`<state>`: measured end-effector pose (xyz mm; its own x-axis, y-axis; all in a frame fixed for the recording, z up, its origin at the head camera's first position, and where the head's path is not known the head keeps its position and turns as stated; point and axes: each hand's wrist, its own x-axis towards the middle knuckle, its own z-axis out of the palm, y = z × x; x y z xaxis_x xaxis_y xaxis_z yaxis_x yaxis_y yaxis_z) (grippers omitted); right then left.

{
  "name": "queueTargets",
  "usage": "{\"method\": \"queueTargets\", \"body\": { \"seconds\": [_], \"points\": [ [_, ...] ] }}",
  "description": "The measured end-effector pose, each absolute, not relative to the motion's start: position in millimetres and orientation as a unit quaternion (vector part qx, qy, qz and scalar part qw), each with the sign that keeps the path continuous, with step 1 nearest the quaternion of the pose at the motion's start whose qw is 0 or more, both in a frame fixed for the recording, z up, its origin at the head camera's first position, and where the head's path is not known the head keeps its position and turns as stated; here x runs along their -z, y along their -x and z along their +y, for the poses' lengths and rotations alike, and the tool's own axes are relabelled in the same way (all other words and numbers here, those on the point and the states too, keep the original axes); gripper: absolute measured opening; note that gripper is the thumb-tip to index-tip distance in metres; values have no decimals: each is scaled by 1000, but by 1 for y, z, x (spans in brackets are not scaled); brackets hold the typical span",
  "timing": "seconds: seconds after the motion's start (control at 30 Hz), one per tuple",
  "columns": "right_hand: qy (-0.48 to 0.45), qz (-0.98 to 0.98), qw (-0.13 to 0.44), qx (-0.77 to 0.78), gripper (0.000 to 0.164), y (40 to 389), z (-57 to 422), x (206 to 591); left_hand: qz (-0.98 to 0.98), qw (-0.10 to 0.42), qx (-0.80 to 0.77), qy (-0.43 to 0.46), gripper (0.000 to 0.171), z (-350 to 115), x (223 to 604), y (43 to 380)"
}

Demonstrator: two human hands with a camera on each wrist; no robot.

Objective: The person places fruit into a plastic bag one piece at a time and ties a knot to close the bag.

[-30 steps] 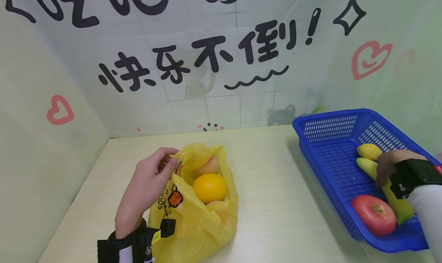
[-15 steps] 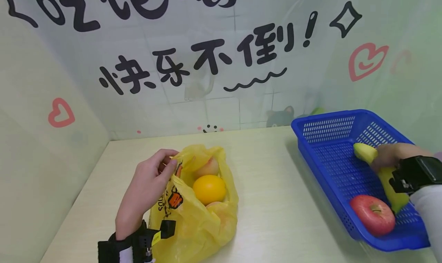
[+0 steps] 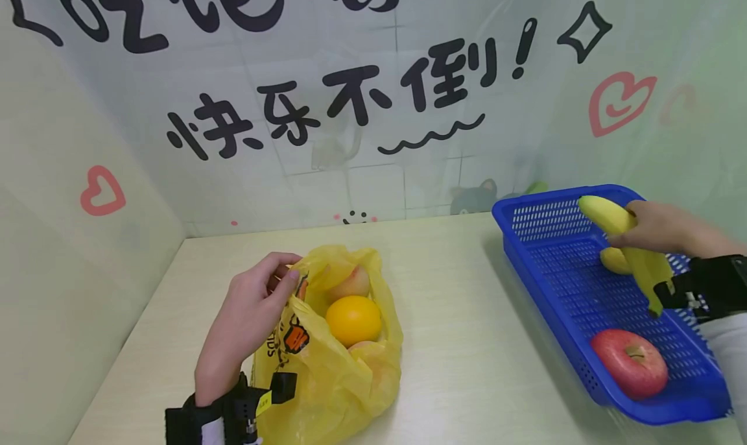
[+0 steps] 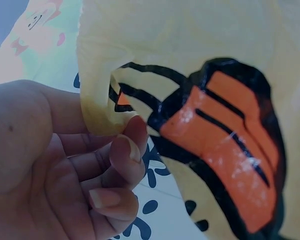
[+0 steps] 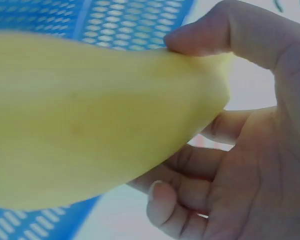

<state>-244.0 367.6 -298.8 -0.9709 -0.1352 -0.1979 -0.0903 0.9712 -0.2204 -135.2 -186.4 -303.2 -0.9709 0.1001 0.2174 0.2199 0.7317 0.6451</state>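
My right hand (image 3: 665,228) grips a yellow banana (image 3: 604,213) over the blue plastic basket (image 3: 545,325), one end pointing up and left, the other hanging down. In the right wrist view the banana (image 5: 95,120) fills much of the picture, thumb on top and fingers beneath. At the left, my left hand (image 3: 245,312) pinches the rim of a yellow plastic bag (image 3: 344,399) between thumb and fingers. Inside the bag's mouth sit an orange (image 3: 353,320) and peach-like fruit (image 3: 354,284). The left wrist view shows the bag's orange-and-black print (image 4: 220,145) close up.
A red apple (image 3: 630,364) lies in the basket's near part. Behind the banana, partly covered, is a lemon-like yellow fruit (image 3: 613,261). Pale table surface (image 3: 449,315) separates bag and basket. A printed wall sheet (image 3: 362,172) stands along the back edge.
The right hand has taken hold of the banana in the basket and lifted it up, uncovering part of the yellow fruit behind. My left hand and the bag stay where they were.
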Motion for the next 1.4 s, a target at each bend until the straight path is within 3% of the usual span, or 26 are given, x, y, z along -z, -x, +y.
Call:
{"method": "queueTargets", "body": {
  "seconds": [0.33,0.67,0.87,1.07,1.4],
  "points": [
    [66,980,68,175,64,238,332,274,-927,83,355,87,26,-186,303,136],
    [99,952,105,268,73,231,279,260,-927,84,355,88,26,-187,304,135],
    [142,941,97,292,67,231,253,265,-927,83,355,86,26,-188,304,135],
    [159,939,123,278,71,225,225,266,-927,83,354,90,26,-187,304,136],
    [264,922,168,226,55,209,173,261,-920,121,359,97,22,-184,304,135]
  ]
}}
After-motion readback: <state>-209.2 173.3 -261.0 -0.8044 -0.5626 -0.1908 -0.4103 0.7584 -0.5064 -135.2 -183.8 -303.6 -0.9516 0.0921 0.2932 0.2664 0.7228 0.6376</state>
